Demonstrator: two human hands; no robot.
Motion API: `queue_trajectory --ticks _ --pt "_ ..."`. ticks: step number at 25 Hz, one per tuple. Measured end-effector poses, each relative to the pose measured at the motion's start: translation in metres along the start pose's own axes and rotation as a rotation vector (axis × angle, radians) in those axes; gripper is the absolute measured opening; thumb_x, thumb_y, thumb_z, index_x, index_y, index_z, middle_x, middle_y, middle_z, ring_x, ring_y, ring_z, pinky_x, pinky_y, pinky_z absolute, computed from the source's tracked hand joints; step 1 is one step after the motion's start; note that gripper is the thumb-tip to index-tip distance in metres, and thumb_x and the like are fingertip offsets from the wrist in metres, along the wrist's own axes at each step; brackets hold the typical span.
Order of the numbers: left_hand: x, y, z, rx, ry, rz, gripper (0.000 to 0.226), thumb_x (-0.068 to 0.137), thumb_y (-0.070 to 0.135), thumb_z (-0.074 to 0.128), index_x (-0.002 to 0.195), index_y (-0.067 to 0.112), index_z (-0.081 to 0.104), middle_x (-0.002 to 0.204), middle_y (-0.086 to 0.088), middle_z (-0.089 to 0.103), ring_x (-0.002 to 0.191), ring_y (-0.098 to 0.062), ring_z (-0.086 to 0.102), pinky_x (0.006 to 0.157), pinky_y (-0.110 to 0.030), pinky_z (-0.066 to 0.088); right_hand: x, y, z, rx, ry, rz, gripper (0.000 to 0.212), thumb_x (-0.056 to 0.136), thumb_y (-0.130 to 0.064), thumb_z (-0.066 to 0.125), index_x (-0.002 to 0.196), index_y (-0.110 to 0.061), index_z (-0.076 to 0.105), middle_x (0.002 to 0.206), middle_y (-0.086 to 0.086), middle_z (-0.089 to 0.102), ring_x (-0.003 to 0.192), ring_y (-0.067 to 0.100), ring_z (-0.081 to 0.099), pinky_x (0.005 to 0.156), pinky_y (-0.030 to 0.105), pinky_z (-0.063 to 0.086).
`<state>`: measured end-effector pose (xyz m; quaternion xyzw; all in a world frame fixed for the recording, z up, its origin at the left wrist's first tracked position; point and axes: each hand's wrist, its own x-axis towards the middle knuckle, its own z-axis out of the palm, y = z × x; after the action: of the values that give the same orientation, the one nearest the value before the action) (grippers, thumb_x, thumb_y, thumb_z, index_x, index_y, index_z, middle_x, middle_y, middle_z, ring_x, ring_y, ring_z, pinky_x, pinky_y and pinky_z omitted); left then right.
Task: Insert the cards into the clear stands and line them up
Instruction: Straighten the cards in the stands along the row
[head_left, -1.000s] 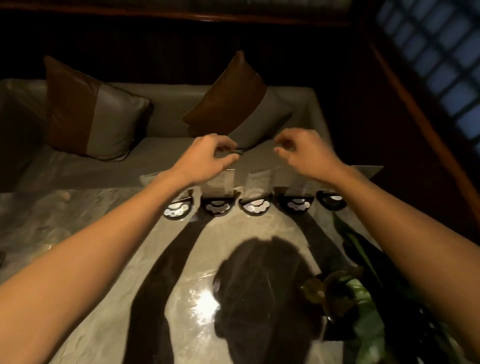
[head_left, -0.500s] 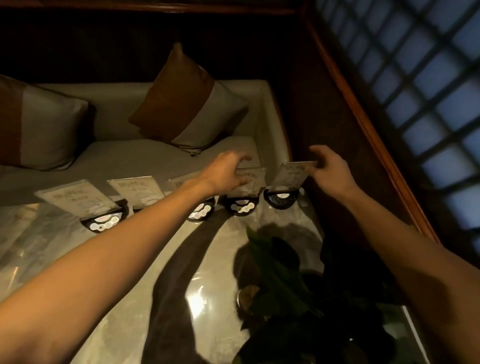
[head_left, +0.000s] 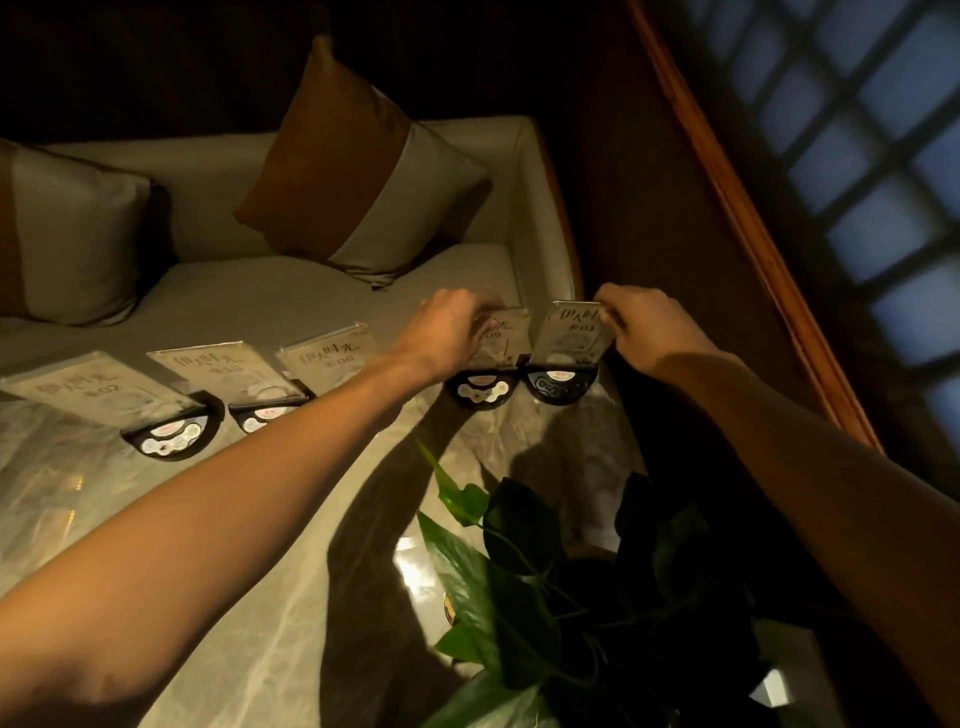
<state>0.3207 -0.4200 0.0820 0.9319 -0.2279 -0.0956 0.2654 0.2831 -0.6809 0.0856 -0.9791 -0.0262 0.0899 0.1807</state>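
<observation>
Several clear card stands on black half-round bases stand in a row along the far edge of the marble table. My right hand pinches the upper right corner of the rightmost stand, whose card reads 01. My left hand grips the top of the second stand from the right and hides most of its card. Farther left stand the 06 stand, the 10 stand and the 02 stand, all with cards in them.
A leafy potted plant sits at the near right of the table, under my right forearm. Behind the table is a pale sofa with two brown-and-grey cushions. A wooden-framed lattice window runs along the right.
My head has turned right, shifting the row leftward in view. Both hands went from hovering above the middle stands to holding the two rightmost ones.
</observation>
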Motion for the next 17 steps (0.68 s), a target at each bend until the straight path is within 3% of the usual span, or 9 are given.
queue_trajectory --ticks 2,6,11,17 --pt "0.005 0.005 0.003 0.013 -0.013 0.006 0.030 0.097 0.014 0.061 0.126 0.017 0.067 0.121 -0.005 0.072 0.113 -0.022 0.066 0.097 -0.042 0.054 -0.001 0.005 -0.003 0.014 -0.007 0.018 0.013 0.101 -0.021 0.048 0.111 -0.022 0.057 0.102 -0.006 0.056 0.091 0.013 0.056 0.061 0.016 0.034" --pt "0.012 0.007 0.005 0.003 0.011 0.006 0.028 0.098 0.016 0.061 0.125 0.016 0.067 0.119 -0.006 0.073 0.112 -0.023 0.067 0.095 -0.040 0.053 0.000 0.008 -0.005 -0.028 0.009 -0.010 0.012 0.101 -0.021 0.048 0.109 -0.021 0.057 0.100 -0.003 0.058 0.088 0.017 0.058 0.063 0.024 0.041" --pt "0.013 0.001 0.007 -0.052 0.022 -0.034 0.027 0.098 0.018 0.061 0.123 0.016 0.069 0.120 -0.006 0.073 0.115 -0.028 0.065 0.098 -0.044 0.051 0.003 0.006 -0.004 -0.023 0.035 -0.021 0.013 0.102 -0.020 0.047 0.110 -0.019 0.058 0.101 -0.002 0.058 0.089 0.017 0.057 0.060 0.022 0.039" --pt "0.016 0.003 0.008 -0.068 0.011 -0.005 0.028 0.098 0.016 0.061 0.125 0.013 0.068 0.119 -0.007 0.073 0.113 -0.026 0.066 0.096 -0.042 0.052 0.000 0.012 -0.004 0.005 0.066 0.052 0.014 0.101 -0.019 0.049 0.112 -0.019 0.059 0.105 0.001 0.062 0.096 0.020 0.060 0.076 0.035 0.051"
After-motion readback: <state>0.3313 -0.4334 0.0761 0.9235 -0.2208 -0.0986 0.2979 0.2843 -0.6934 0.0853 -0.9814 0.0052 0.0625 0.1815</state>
